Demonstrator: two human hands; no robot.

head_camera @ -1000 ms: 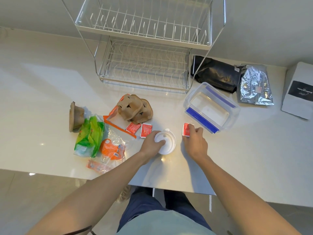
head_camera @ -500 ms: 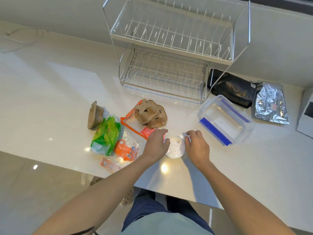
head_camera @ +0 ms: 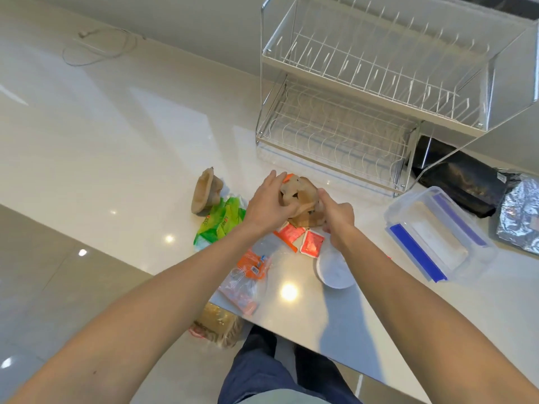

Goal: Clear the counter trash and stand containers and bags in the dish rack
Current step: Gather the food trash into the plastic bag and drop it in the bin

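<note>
A crumpled brown cardboard cup carrier lies on the white counter in front of the wire dish rack. My left hand lies over its left side, fingers across the top and thumb against it. My right hand clasps its right side with curled fingers. Two red sauce packets and a white cup lid lie just below my hands. A clear container with blue clips, a black bag and a silver foil bag sit at the right.
Left of the carrier are another brown cardboard piece, a green wrapper and a clear plastic bag with orange print. Both rack tiers hold nothing. A brown bag sits on the floor below the counter edge. A cable lies far left.
Both hands left the white lid and moved up to the cardboard cup carrier. My head turned left, so the rack and containers now sit further right in view.
</note>
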